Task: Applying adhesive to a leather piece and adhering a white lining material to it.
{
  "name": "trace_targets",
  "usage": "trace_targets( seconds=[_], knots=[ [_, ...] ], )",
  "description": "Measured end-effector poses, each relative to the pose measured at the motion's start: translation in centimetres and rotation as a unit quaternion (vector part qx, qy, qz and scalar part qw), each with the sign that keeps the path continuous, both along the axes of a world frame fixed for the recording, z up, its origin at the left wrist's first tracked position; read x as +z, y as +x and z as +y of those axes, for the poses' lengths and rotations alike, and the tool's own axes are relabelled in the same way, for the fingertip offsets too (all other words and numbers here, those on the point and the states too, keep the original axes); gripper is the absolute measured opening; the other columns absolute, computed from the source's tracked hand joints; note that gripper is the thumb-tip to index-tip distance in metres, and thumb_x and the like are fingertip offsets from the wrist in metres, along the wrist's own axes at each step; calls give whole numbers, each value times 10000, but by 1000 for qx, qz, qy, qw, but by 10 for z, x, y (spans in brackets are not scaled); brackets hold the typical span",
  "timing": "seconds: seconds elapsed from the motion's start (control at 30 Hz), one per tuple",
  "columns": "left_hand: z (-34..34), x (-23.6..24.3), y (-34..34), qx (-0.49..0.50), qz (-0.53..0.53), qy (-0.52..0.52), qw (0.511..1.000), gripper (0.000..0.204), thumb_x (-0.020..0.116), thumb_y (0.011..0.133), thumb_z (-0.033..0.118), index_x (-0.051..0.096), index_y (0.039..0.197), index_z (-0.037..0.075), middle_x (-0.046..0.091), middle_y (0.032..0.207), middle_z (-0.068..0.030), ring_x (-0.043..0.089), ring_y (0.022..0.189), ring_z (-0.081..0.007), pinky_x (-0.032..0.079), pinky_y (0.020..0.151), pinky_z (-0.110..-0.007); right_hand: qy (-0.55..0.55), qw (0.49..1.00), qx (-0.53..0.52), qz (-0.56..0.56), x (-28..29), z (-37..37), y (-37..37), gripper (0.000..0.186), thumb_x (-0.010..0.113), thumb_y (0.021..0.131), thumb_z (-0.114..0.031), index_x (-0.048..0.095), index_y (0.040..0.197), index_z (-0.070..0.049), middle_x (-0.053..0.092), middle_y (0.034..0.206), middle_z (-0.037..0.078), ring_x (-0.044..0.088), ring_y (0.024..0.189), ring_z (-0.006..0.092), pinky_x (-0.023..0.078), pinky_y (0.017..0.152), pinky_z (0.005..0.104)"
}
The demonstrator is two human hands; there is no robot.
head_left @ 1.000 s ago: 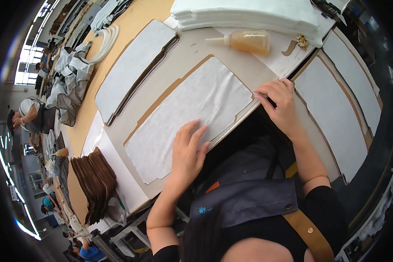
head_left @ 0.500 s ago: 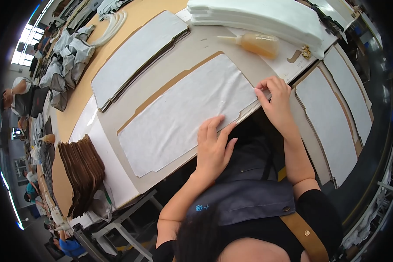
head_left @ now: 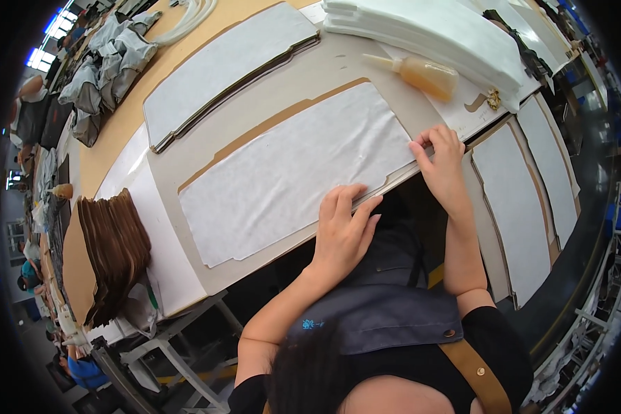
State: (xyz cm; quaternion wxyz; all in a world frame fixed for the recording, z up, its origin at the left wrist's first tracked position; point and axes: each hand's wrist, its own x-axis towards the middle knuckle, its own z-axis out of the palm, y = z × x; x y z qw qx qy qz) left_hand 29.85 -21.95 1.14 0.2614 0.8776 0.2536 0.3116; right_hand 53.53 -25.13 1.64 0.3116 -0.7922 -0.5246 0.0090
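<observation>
In front of me on the table, a white fabric sheet [head_left: 293, 176] with slight wrinkles lies over a brown panel [head_left: 272, 121], whose edge shows along the far side. My left hand [head_left: 345, 224] rests at the sheet's near edge, fingers on the fabric and thumb held apart. At the sheet's right corner is my right hand [head_left: 445, 169], its fingers curled and thumb and forefinger closed at the corner. The palm side of that hand is hidden.
Beyond lies a stack of white-topped panels [head_left: 231, 69]. A bottle of amber liquid [head_left: 428, 76] lies by folded white fabric [head_left: 421, 38]. Brown pieces [head_left: 117, 252] are stacked at left. More white-faced panels [head_left: 514, 214] sit on the right, past the table edge [head_left: 283, 257].
The view has shifted slightly. Both hands keep nearly the same places on the white sheet, which has not visibly moved on the table.
</observation>
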Motion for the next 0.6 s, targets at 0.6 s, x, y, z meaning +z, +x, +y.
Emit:
trace_targets(
  seconds=[0.6],
  knots=[
    [109, 17, 94, -142, 41, 128, 981, 195, 804, 801, 96, 715, 958, 171, 607, 1024, -48, 552, 1025, -263, 436, 890, -399, 50, 983, 59, 167, 7, -1, -5, 132, 736, 939, -125, 654, 937, -22, 612, 1001, 57, 560, 1002, 234, 380, 973, 367]
  ],
)
